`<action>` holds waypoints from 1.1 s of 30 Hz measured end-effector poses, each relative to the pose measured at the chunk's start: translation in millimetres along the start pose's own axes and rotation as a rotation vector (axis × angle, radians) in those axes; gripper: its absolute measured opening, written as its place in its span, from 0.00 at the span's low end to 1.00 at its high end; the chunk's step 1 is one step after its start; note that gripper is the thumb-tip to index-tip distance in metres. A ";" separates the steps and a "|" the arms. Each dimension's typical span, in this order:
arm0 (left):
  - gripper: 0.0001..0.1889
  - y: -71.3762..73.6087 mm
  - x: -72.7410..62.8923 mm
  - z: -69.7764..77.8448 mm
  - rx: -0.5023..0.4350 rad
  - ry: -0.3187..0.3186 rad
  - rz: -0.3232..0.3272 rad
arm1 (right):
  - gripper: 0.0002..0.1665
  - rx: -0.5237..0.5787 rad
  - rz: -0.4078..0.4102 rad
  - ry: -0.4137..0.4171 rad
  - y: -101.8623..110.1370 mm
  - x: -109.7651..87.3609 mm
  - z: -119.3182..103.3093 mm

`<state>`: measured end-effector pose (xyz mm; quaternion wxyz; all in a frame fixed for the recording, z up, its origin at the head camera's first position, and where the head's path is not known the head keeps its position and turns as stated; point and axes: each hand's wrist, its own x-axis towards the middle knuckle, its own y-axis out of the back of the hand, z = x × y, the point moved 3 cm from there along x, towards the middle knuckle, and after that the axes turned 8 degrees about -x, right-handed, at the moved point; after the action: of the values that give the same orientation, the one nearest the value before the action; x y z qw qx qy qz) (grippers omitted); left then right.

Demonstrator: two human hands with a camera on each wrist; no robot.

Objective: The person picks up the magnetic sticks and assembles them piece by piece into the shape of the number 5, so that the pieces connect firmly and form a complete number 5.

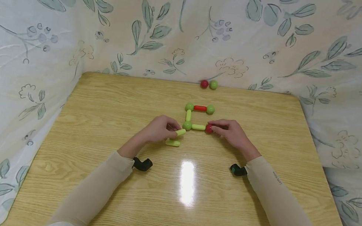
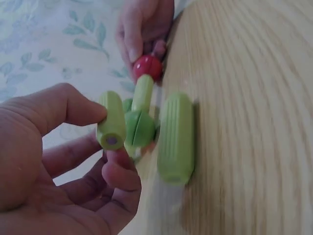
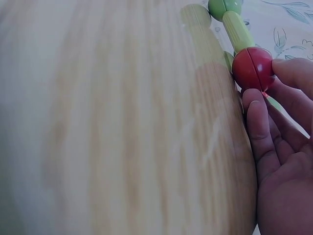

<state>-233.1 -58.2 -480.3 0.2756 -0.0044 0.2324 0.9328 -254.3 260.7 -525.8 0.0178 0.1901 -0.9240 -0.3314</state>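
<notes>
Held rod (image 1: 180, 132) aslant, its right end just beside the corner ball (image 1: 187, 125)

From where I stand, the left hand (image 1: 162, 129) pinches that pale green rod between thumb and fingers, clear of the table (image 1: 129, 96). Its long axis runs slantwise, the right end angled away from the person, and the green corner ball sits just off that end, slightly farther out. Whether the two touch I can't honestly tell; the fingers and the angle hide it.

Across from it, the right hand (image 1: 230, 131) pinches the red ball (image 1: 209, 128) at the right end of the joined rod (image 1: 198, 127), which lies straight left to right from the corner ball. Of the two hands, the left is nearer that corner. A loose rod (image 1: 172, 143) lies just on the person's side of the held one, roughly crosswise, with no fingers gripping it.
</notes>
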 end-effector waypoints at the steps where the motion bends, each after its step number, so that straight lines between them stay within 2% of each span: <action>1: 0.11 -2.1 0.5 1.0 -0.003 -0.005 0.007 | 0.21 0.001 0.000 0.001 -0.1 -0.1 -0.1; 9: 0.11 -19.5 4.5 10.0 -0.029 -0.012 0.043 | 0.21 -0.007 -0.004 0.008 -1.1 1.0 0.6; 18: 0.11 -43.7 11.4 19.3 -0.064 0.038 0.083 | 0.22 -0.014 0.006 0.011 0.8 0.2 0.7; 27: 0.10 -63.3 16.2 31.0 0.014 0.049 0.114 | 0.21 -0.007 0.002 0.021 0.3 0.7 1.2; 33: 0.10 -74.7 22.4 32.4 0.065 0.066 0.092 | 0.20 -0.009 0.006 0.017 0.4 0.4 1.2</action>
<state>-209.7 22.6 -486.7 0.2245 -0.0155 0.2713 0.9358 -255.1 261.5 -526.6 0.0274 0.1901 -0.9229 -0.3336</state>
